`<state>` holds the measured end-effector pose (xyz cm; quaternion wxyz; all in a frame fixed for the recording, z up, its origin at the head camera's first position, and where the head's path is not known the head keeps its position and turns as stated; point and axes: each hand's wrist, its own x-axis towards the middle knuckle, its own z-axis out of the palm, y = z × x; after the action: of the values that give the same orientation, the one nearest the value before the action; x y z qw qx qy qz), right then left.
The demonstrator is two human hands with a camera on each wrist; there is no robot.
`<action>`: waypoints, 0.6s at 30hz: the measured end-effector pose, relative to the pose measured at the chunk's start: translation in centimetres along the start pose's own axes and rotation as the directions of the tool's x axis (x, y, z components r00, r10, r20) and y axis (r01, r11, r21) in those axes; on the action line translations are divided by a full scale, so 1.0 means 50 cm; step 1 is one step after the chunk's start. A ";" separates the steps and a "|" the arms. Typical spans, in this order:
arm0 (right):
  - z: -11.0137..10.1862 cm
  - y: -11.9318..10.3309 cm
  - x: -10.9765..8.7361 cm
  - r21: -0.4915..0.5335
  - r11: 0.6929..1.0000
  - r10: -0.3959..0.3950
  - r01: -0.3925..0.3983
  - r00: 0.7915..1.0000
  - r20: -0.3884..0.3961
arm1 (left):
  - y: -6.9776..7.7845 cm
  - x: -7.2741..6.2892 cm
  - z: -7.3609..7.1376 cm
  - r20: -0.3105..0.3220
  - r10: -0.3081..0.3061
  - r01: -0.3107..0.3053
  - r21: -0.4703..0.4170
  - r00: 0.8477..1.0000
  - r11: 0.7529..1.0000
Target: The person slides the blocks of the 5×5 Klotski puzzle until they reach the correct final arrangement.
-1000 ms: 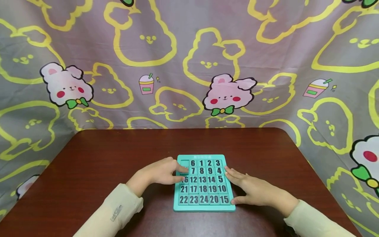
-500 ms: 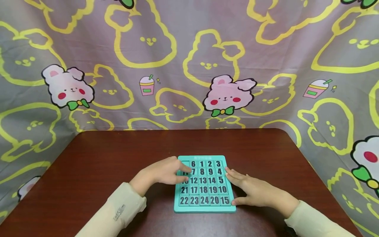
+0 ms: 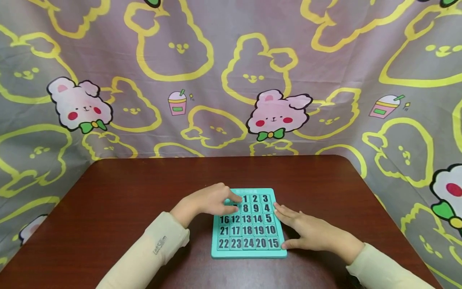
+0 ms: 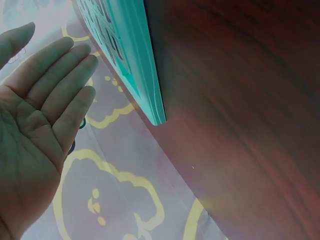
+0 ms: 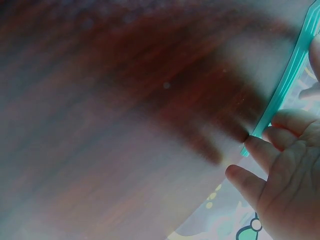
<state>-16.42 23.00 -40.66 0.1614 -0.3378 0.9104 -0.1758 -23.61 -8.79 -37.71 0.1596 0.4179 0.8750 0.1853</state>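
A teal sliding number puzzle (image 3: 249,253) lies flat on the table, its tiles printed with black numerals. Over its upper left part is my left hand (image 3: 211,200), forefinger and thumb reaching to the tiles just left of 1 and 8. That hand hides the left tiles of the top two rows. In the left wrist view the left hand (image 4: 40,110) shows its palm, fingers extended, beside the puzzle frame (image 4: 142,65). My right hand (image 3: 312,230) rests along the puzzle's right edge, fingers near the upper side and thumb at the lower corner; fingertips meet the teal edge (image 5: 285,90) in the right wrist view.
The dark reddish-brown wooden table (image 3: 144,180) extends around the puzzle. Behind and at both sides hangs a grey-pink curtain (image 3: 216,48) with yellow bear outlines and bunny faces. A dark object shows partly beneath the right sleeve (image 3: 379,265).
My left hand has moved to the right across the upper rows, from the first column to the second. Tile 16 is now uncovered, and 6 and 7 are covered. The right hand has stayed put.
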 end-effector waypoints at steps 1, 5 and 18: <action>0.000 0.000 0.000 0.004 1.000 0.002 -0.002 1.000 0.002 | -0.001 0.001 0.000 0.001 0.000 0.000 0.005 1.000 1.000; 0.000 -0.001 0.001 0.010 1.000 0.009 -0.009 1.000 0.007 | -0.010 0.004 0.004 0.011 -0.018 0.018 0.002 1.000 1.000; 0.002 0.002 0.001 -0.001 1.000 0.003 -0.003 1.000 0.000 | -0.027 -0.025 0.006 0.000 -0.066 0.066 0.000 0.998 0.998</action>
<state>-16.46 23.04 -40.80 0.1615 -0.3364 0.9111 -0.1749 -23.63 -10.50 -38.42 0.1654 0.3889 0.8882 0.1800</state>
